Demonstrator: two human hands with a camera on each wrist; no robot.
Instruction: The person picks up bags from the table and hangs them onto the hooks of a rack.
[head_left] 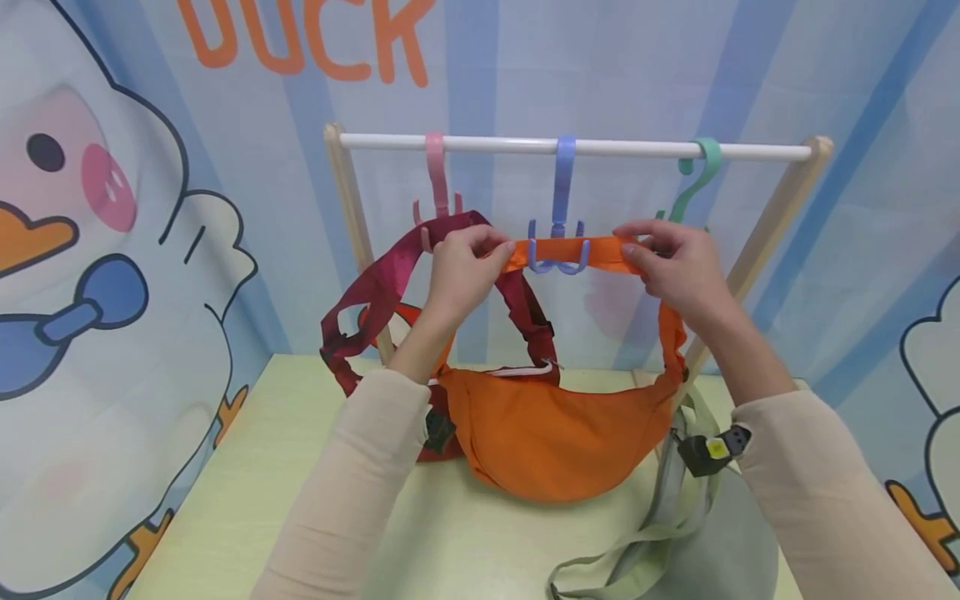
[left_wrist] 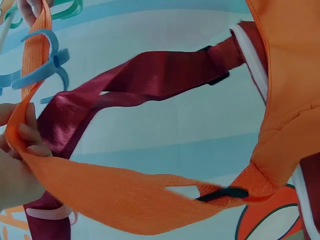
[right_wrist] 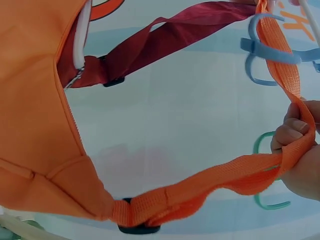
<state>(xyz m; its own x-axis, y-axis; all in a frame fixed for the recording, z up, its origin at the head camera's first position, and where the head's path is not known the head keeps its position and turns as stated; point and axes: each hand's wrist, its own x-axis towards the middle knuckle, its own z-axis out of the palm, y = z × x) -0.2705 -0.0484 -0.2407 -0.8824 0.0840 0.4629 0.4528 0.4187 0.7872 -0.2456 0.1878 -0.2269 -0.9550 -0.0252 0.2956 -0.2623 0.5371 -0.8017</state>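
Observation:
An orange waist bag [head_left: 562, 437] hangs below its orange strap [head_left: 611, 253], in front of the rack. The strap runs across the blue hook [head_left: 564, 179], behind its front prongs. To the left of this hook, my left hand [head_left: 467, 271] pinches the strap between thumb and fingers. My right hand [head_left: 686, 271] grips it on the other side, near the green hook [head_left: 697, 179]. In the left wrist view the strap bends over the fingers [left_wrist: 30, 140]. The right wrist view has the strap [right_wrist: 220, 175] drooping from my hand to a black buckle [right_wrist: 139, 229].
A dark red bag's strap [head_left: 393, 271] hangs on the pink hook [head_left: 437, 175], partly behind my left hand. The hooks sit on a white rail [head_left: 495, 145] with wooden legs. A grey-green bag [head_left: 723, 542] lies on the pale yellow table [head_left: 225, 500], under my right arm.

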